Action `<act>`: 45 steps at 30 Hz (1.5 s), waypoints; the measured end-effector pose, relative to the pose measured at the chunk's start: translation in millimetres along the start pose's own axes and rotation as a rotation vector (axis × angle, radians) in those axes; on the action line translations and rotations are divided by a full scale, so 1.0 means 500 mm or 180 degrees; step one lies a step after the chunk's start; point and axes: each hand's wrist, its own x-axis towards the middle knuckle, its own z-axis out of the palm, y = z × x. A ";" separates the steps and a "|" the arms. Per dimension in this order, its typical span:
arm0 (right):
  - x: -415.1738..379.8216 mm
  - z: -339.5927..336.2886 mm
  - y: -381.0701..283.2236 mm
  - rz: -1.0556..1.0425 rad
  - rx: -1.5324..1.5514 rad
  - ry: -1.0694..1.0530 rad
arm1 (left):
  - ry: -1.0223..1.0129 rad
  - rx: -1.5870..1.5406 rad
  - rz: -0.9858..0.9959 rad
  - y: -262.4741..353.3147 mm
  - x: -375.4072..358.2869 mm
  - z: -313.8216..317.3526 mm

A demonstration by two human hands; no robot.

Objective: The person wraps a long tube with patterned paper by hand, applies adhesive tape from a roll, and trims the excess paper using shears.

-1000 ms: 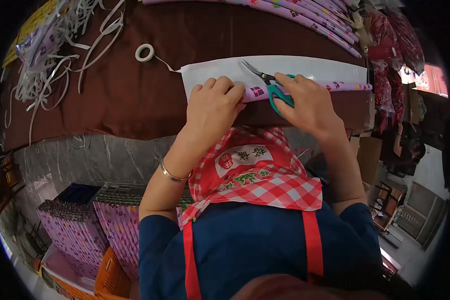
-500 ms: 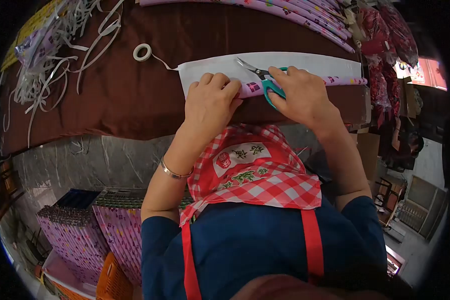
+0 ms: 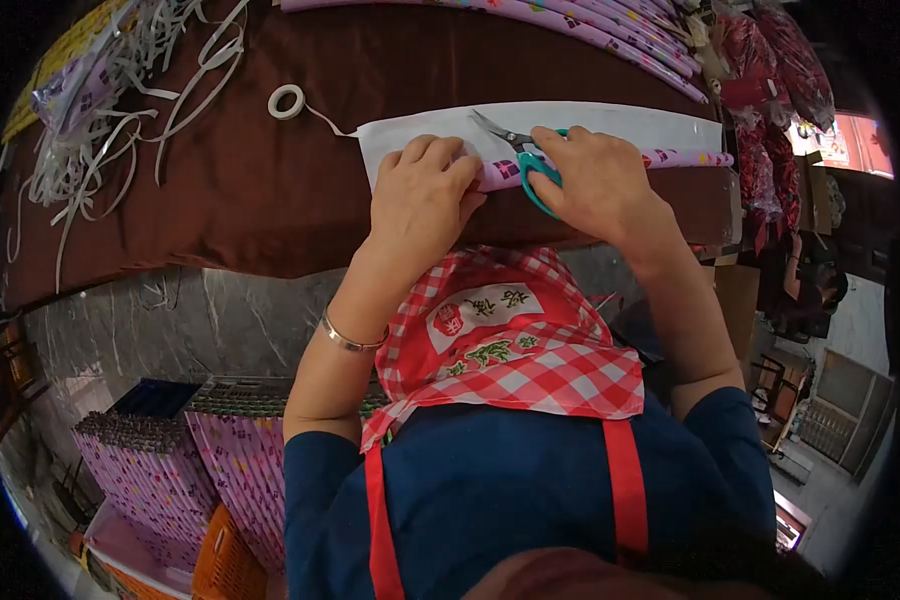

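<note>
The left hand presses with fingers together on the end of a purple patterned roll, which lies along the near edge of a white sheet on the brown table. The right hand is closed on teal-handled scissors and also rests on the roll. The blades point toward the left fingers, so a slip could nick them, or the sheet could shift. The roll looks thin, long and printed with small squares. A tape ring lies near.

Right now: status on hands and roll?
Left hand pressing purple roll onto white sheet. Right hand holds teal scissors. Tape roll apart, left.
</note>
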 end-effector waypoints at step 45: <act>0.028 0.026 0.037 -0.0096 -0.0085 0.0480 | -0.0144 0.0079 -0.0059 0.003 0.001 0.002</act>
